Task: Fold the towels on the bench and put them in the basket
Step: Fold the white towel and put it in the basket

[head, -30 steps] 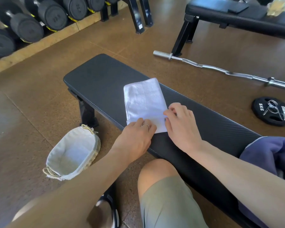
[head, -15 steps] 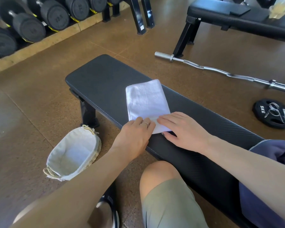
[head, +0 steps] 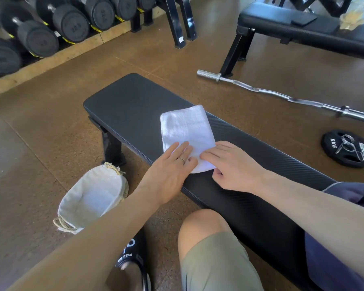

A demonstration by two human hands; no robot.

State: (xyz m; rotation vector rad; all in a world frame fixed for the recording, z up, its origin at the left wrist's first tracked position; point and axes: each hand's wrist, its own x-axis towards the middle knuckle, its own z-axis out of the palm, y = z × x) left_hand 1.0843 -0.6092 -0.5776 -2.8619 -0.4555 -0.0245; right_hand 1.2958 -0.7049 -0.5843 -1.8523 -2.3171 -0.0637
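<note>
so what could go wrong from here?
1. The white towel overhangs the near edge of the bench, held only by flat fingers of the left hand and right hand; it may slip off or unfold when lifted.
2. The basket sits on the floor down to the left, so the fold could open on the way.

The person is wearing knee-length olive-green fabric shorts (head: 216, 261) and a black slide sandal with white lettering (head: 132, 257) just left of those shorts. Both forearms are going bare, with no sleeves showing. The left hand (head: 168, 173) is wearing a thin silver ring (head: 181, 160); the right hand (head: 231, 166) is wearing nothing.
</note>
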